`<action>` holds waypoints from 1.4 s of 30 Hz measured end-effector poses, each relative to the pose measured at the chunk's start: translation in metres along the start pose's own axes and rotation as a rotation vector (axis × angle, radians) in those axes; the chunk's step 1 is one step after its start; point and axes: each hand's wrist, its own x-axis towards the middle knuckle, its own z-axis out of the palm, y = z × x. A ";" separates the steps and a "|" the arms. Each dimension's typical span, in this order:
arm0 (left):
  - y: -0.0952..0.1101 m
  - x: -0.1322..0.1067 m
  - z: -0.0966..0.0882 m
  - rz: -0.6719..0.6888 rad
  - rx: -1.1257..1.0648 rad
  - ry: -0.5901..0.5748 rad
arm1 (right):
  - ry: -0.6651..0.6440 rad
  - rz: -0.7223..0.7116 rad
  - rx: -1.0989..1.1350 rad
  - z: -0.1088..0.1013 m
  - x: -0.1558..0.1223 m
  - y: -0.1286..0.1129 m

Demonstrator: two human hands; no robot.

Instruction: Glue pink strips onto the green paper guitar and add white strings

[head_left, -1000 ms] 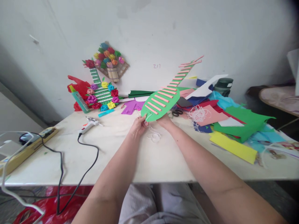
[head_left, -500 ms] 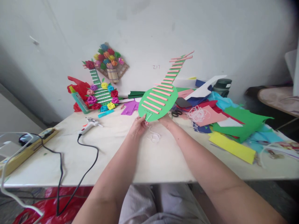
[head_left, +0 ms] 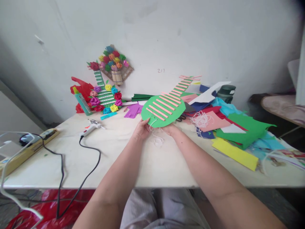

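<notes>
A green paper guitar-shaped cutout (head_left: 178, 112) with pink paper strips across its round body and neck is held up above the table, its neck pointing away to the upper right. My left hand (head_left: 142, 128) pinches its lower left edge, thumb on top. Under the lower right edge, my right hand (head_left: 172, 129) supports the cutout; its fingers are mostly hidden beneath. White string (head_left: 158, 141) runs from near the cutout's bottom edge and ends in a loose loop by my hands.
A hot glue gun (head_left: 91, 128) lies on the left, its cord hanging off the table. Behind it are a glue bottle (head_left: 82, 101) and a flower-decorated guitar (head_left: 105, 97). Coloured sheets (head_left: 245, 128), tangled string (head_left: 201, 120) and a dark green lidded container (head_left: 226, 93) occupy the right.
The cutout has tipped down and away from me, its neck end now lower. Both hands keep their hold, and my view has shifted slightly.
</notes>
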 end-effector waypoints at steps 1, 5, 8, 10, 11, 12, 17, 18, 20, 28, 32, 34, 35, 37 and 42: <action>0.000 0.001 0.000 0.009 0.002 0.005 | 0.011 0.028 0.011 0.000 0.000 0.000; 0.000 0.003 -0.001 0.053 0.006 0.035 | 0.033 0.140 -0.074 -0.002 0.003 -0.001; 0.004 0.004 -0.002 0.102 -0.022 0.050 | 0.004 0.178 -0.221 -0.006 0.004 -0.002; 0.006 0.004 -0.001 0.132 -0.039 0.067 | -0.034 0.210 -0.271 -0.008 0.003 -0.005; 0.007 0.004 -0.001 0.144 -0.042 0.076 | -0.059 0.220 -0.279 -0.008 0.003 -0.006; 0.008 0.003 0.000 0.151 -0.041 0.083 | -0.084 0.217 -0.285 -0.007 0.003 -0.008; 0.005 0.001 0.004 0.126 -0.001 0.065 | 0.013 0.242 -0.178 0.005 0.006 -0.012; 0.004 0.001 0.004 0.119 0.011 0.057 | 0.014 0.255 -0.145 0.006 0.007 -0.012; 0.002 0.002 0.002 0.113 0.035 0.047 | -0.025 0.235 -0.115 0.006 0.007 -0.010; 0.005 0.011 -0.010 0.217 0.073 0.116 | 0.201 0.059 -0.360 -0.026 0.013 0.003; 0.005 0.010 -0.009 0.241 0.120 0.151 | 0.560 -0.080 -0.596 -0.034 0.012 -0.002; 0.004 0.010 -0.008 0.244 0.132 0.170 | 0.639 -0.266 -0.729 -0.032 0.007 -0.007; 0.004 0.010 -0.009 0.247 0.132 0.179 | 0.660 -0.351 -0.786 -0.030 0.004 -0.010; 0.004 0.011 -0.010 0.249 0.134 0.190 | 0.708 -0.450 -0.870 -0.027 0.000 -0.015; 0.000 0.013 -0.014 0.237 0.199 0.173 | 0.749 -0.456 -0.936 -0.025 -0.005 -0.020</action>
